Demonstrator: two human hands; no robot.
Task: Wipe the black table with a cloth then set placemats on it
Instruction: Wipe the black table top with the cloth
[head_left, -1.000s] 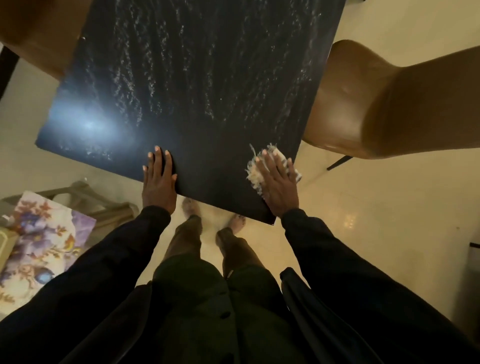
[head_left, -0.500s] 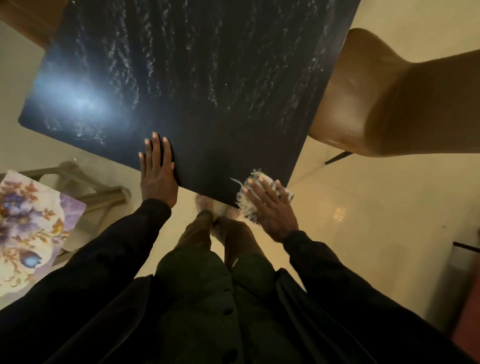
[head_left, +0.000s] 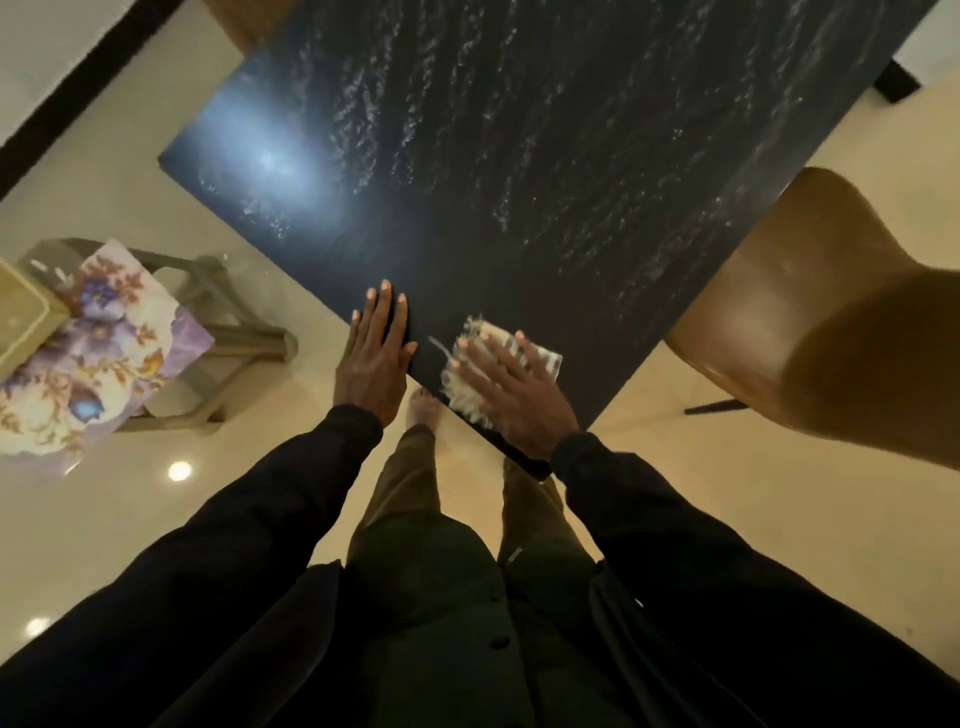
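Currently wiping phase, near end of the black table. Right hand lies flat with fingers spread straight, pressing the cloth onto the table just inside its near edge, close to its near corner; the cloth's fringe pokes slightly over that edge. Left hand is flat too, fingers straight and together, palm at the table's near edge and fingertips on the top, apparently bracing; it holds nothing. Change: a second ago the cloth sat close to the table's near corner, half a second ago it was dragged to the near edge and partly hung off, and now it's mostly back on the surface with the hand angled more across the table. Left hand hasn't shifted along the edge. Reads as short back-and-forth strokes along the near rim, so wiping is ongoing, not finished; whitish streaks cover most of the table's far part, can't tell if they're residue or surface pattern. No placemats on the table yet. A floral-print sheet, likely the placemats, lies on a stool off the table's left side, beside a beige box. Brown chair stands off the table's right side. Second step not started.
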